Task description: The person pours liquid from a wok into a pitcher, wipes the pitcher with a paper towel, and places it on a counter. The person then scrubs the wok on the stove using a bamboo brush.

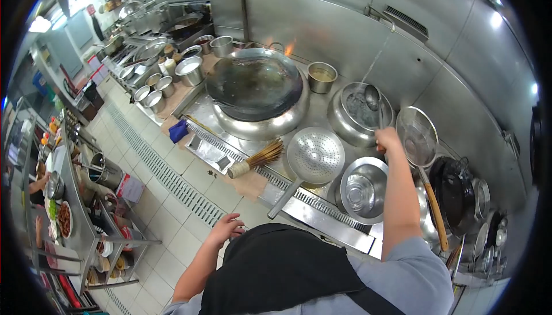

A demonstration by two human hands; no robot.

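My right hand (388, 139) is closed around the handle of a ladle (372, 98). The ladle's bowl is over a round metal pot (339, 120), into which a thin stream of water falls from a wall tap (386, 20). My left hand (227, 227) hangs in front of the stove edge, fingers apart, holding nothing. To the left a large dark wok (256, 85) sits on its burner, with flame showing behind its rim. A perforated strainer (315, 155) and a steel bowl (364, 190) lie close to my right forearm.
A bamboo brush (257, 157) and a blue cloth (178, 131) lie along the stove's front. A wire-mesh skimmer (417, 137) leans at the right. A small pot of liquid (322, 77) stands behind. Shelving with food (80, 200) is at the left, where another person's hands show.
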